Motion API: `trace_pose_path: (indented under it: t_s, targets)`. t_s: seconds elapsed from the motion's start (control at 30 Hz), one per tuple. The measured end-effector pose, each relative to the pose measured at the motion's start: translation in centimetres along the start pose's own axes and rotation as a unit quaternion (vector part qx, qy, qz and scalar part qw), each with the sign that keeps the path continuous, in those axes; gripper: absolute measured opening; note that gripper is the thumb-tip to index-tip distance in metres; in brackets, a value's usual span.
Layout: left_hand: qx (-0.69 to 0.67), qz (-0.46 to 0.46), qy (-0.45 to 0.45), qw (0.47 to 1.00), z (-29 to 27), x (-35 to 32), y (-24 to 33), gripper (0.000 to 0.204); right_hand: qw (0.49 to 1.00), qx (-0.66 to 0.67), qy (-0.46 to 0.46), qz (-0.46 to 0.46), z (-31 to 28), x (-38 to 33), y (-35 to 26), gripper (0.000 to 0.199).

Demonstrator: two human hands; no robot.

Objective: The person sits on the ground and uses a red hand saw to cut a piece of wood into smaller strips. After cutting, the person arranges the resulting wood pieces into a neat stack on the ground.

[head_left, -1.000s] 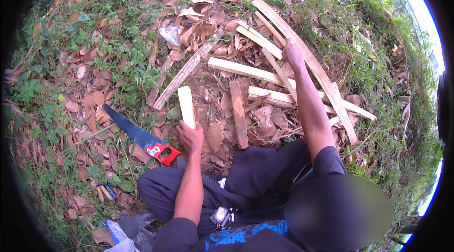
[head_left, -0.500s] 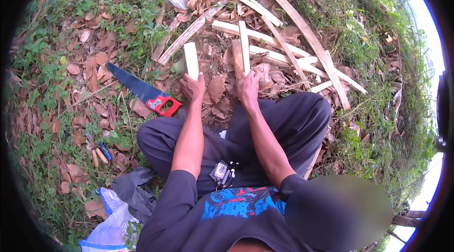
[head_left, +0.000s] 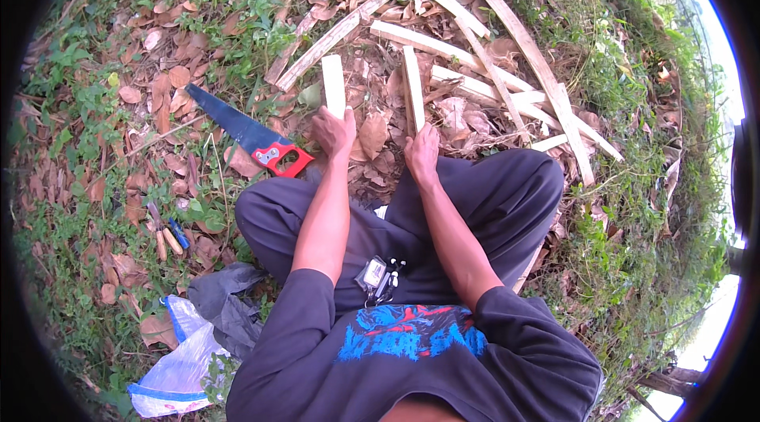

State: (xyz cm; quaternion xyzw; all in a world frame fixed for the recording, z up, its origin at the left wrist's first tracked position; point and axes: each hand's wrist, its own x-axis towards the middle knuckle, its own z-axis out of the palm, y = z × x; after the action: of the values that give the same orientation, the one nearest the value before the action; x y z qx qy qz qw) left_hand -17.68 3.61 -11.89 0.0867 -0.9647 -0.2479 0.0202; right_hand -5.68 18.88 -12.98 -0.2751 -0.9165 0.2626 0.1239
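My left hand [head_left: 334, 131] is closed around the lower end of a short, flat, pale wood piece [head_left: 333, 83], which points away from me. To its right, my right hand [head_left: 422, 151] grips narrow wood strips [head_left: 412, 88] by their near end. These look pressed side by side, one face pale and the other darker; how many there are is hard to tell. A gap of leaf-covered ground separates the two hands. Left of my left hand, a handsaw [head_left: 245, 129] with a red handle and dark blade lies on the ground.
Several long wood strips [head_left: 522, 42] lie crossed beyond my right hand. A rough, bark-edged strip [head_left: 332, 42] rests beyond my left hand. Wooden-handled tools [head_left: 168, 240] lie at left, near a white and blue plastic sack [head_left: 178, 366] and a dark plastic bag [head_left: 229, 303]. My crossed legs border the work area.
In my right hand, the strips stood apart as a pale and a browner piece; now they form one narrow bundle. Both hands have shifted slightly toward me in the picture.
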Motion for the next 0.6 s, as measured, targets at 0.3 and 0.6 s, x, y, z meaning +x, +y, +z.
trace_pose_path:
  t_s: [0.3,0.6]
  targets:
    - [-0.008,-0.002,0.013,1.0,1.0,0.2,-0.4,0.056,0.999,-0.034,0.017,0.007,0.5,2.0,-0.6,0.043]
    - [-0.021,0.004,0.014,1.0,0.9,0.1,-0.7,0.057,0.997,0.051,0.046,0.02,0.8,1.8,0.0,0.03]
